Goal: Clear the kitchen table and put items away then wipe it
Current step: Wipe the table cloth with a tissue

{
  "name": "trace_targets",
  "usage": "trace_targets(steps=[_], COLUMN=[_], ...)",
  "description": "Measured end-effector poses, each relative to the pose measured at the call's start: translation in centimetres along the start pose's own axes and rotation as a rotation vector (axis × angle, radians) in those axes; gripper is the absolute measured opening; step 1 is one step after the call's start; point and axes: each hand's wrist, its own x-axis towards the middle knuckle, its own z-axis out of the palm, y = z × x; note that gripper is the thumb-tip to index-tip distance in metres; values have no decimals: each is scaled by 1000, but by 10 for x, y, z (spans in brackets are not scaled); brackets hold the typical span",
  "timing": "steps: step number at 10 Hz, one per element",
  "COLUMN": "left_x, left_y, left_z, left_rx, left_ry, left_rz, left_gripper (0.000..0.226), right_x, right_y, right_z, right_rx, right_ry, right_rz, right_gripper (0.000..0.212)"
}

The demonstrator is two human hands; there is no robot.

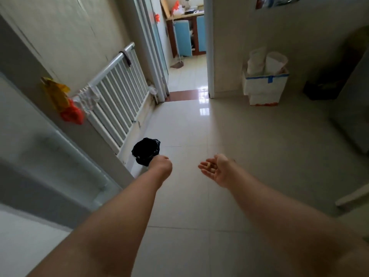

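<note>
The kitchen table is not in view; I face a tiled hallway. A small bin lined with a black bag [145, 150] stands on the floor by the left wall. My left hand [162, 164] is stretched out at the bin's near right rim. Its wrist is bent down and its fingers are hidden behind the knuckles. My right hand [216, 169] is held out over the floor to the right of the bin, palm up and slightly cupped, fingers apart. A small brownish spot shows by its fingers; I cannot tell what it is.
A white radiator [117, 96] runs along the left wall, with yellow and red bags [63, 100] hanging near it. White boxes with blue tape [265, 84] stand by the right wall. A doorway [187, 56] ahead leads to a room with blue cabinets.
</note>
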Motion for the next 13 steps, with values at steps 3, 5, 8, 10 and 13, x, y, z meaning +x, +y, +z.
trace_targets(steps=[3, 5, 8, 10, 13], left_x=[173, 277, 399, 471, 561], left_y=[-15, -41, -60, -61, -37], left_z=[-82, -132, -174, -203, -225], left_rx=[-106, -141, -228, -271, -193], left_ry=[155, 104, 82, 128, 193], left_rz=[-193, -302, -404, -462, -547], left_gripper=[39, 44, 42, 37, 40], right_x=[122, 194, 301, 381, 468], right_y=[-44, -58, -78, -94, -130], right_z=[146, 253, 366, 451, 532], right_rx=[-126, -121, -211, -349, -620], right_ry=[-99, -87, -62, -47, -131], right_rz=[16, 45, 122, 211, 264], right_gripper=[24, 30, 42, 23, 30])
